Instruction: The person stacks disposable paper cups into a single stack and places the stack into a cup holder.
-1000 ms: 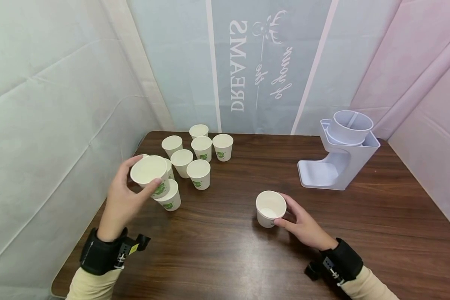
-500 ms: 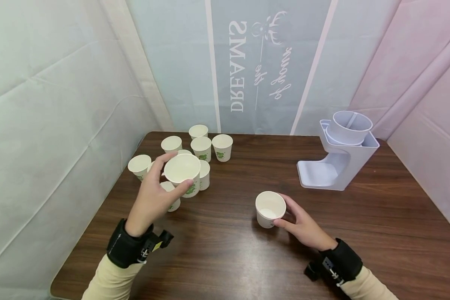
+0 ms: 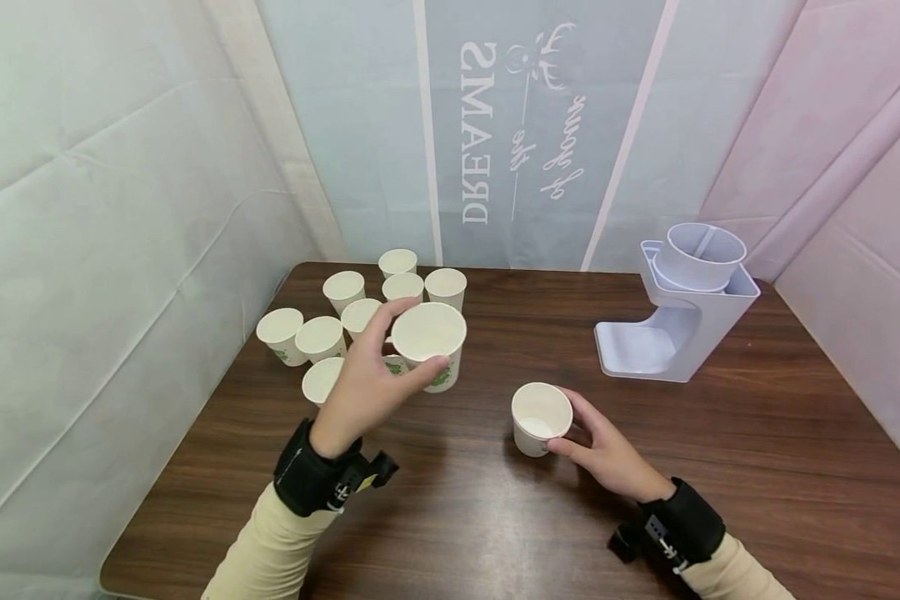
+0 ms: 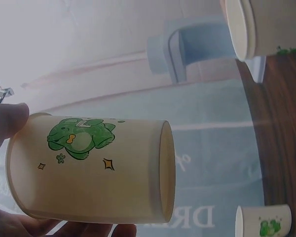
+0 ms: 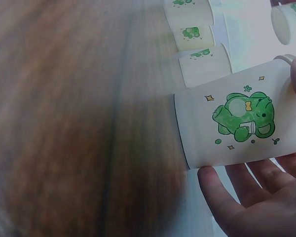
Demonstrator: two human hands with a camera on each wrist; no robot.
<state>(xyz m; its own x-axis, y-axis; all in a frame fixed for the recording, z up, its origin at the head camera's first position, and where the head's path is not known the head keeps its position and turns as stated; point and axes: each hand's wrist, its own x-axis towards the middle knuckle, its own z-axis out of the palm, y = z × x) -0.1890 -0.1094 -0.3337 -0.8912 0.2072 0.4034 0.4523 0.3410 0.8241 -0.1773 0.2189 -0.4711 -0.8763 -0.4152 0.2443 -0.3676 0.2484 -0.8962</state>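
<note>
My left hand (image 3: 375, 379) grips a white paper cup (image 4: 89, 168) with a green bear print, thumb at one side and fingers at the other. It holds the cup upright above the table, in front of the group of cups. My right hand (image 3: 607, 450) has thumb and fingers round a second paper cup (image 5: 241, 118) at the middle of the table, its mouth facing up. In the head view the inside of this right-hand cup (image 3: 540, 408) shows white. Several more paper cups (image 3: 281, 329) stand upright at the back left, some partly hidden behind my left hand.
A pale blue-grey stand (image 3: 682, 333) with a round funnel-like cup (image 3: 701, 254) on top is at the back right of the brown wooden table (image 3: 765, 433). Cloth curtains (image 3: 120, 250) enclose the table at the back and sides.
My left hand has carried its cup rightward from the left side of the group, uncovering cups there, toward the right-hand cup. My right hand and its cup stay in place.
</note>
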